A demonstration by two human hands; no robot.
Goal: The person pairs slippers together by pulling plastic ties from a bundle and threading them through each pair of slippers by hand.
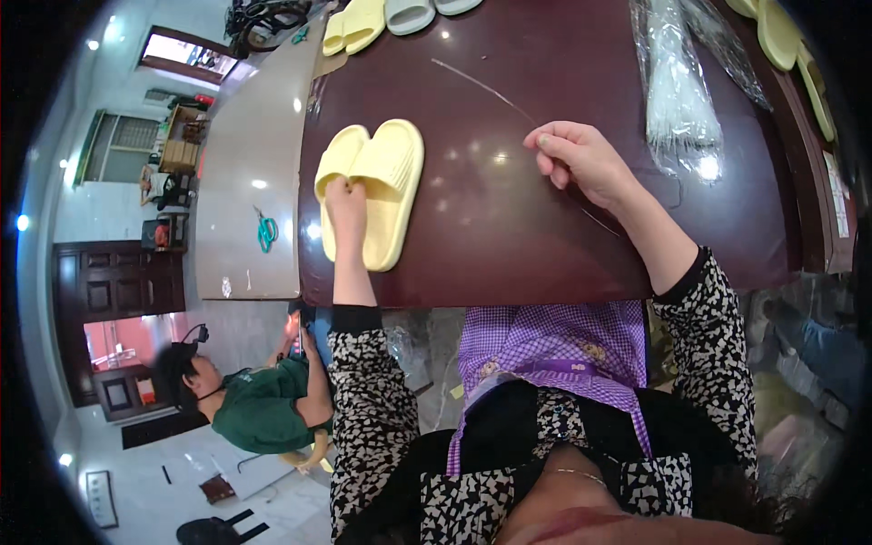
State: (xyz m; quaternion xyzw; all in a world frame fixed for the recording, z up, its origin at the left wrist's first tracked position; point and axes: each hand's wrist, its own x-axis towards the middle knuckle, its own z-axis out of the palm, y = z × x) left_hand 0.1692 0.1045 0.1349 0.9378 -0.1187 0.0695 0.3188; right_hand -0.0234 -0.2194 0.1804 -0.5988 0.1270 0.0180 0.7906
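L hand [347,209] at yellow slippers [385,162], R hand [581,162] pinching thin clear strand [477,84]

Pair sits side by side, soles down, on dark red-brown table [463,245], nr its L edge, toes to far side. L hand comes in over the heel end of the L-hand slipper, fingers bent in tight at the strap's rear edge, touching it. Tips hidden, so can't tell if they've a proper grip.

R hand is up over the table, well apart from the pair: thumb + index closed tog. on the strand, other fingers curled in loosely. Strand runs up-L from there across the tabletop view; a length also shows just below the hand, twd near edge.

R of that hand: clear plastic bag w/ bundle of whitish strands [677,104]. Far side, L: second yellow pair [361,25], grey slippers [411,16] next to it. Far R corner: more yellow slippers [778,36].

Adjoining lighter table [245,163] on L has teal scissors [266,233], plus other teal scissors [300,34] nr far end. Beyond, L: person in green shirt [268,409] + dark cap. Purple checked apron [554,338] just below near edge.
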